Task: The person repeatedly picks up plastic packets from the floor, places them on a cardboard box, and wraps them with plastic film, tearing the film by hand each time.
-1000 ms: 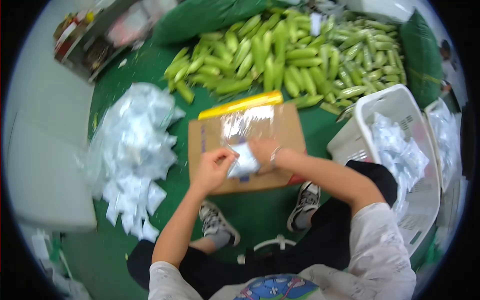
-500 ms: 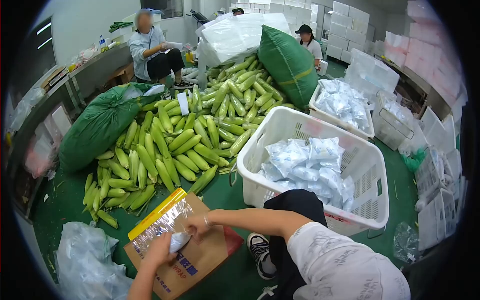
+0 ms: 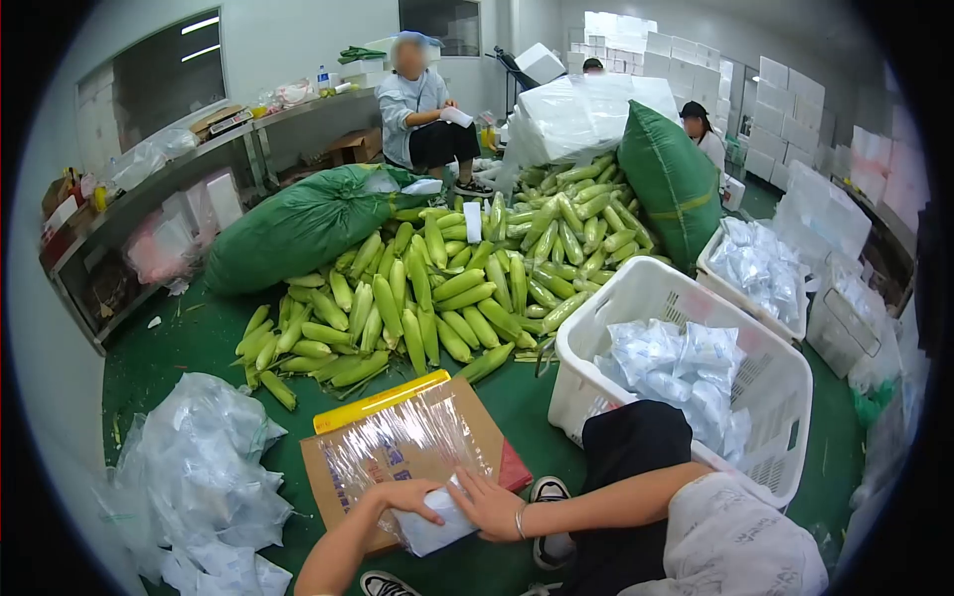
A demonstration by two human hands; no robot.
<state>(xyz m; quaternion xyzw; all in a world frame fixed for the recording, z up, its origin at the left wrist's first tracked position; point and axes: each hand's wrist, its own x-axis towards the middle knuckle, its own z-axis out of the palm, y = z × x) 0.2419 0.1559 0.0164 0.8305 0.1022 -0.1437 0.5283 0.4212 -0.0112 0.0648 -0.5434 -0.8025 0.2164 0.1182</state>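
Note:
A white-blue packet (image 3: pixel 435 526) lies at the near edge of a cardboard sheet (image 3: pixel 338 467) covered with clear film (image 3: pixel 417 437). My left hand (image 3: pixel 402 502) grips the packet from its left side, thumb on top. My right hand (image 3: pixel 492 507), a bracelet at its wrist, lies against the packet's right side with fingers stretched out. A yellow roll box edge (image 3: pixel 383 401) runs along the far side of the cardboard. Beyond it lies a large pile of green corn cobs (image 3: pixel 407 308).
On the right, a white basket (image 3: pixel 586 382) holds similar packets. Clear bags (image 3: pixel 204 467) lie at left. Green sacks (image 3: pixel 288 228) flank the corn. A person (image 3: pixel 409 104) sits behind the pile; another person (image 3: pixel 704 134) is at the back right.
The view has swung left, so the scene sits further right. The packet has moved to the near edge of the cardboard, and my right hand has opened flat against it.

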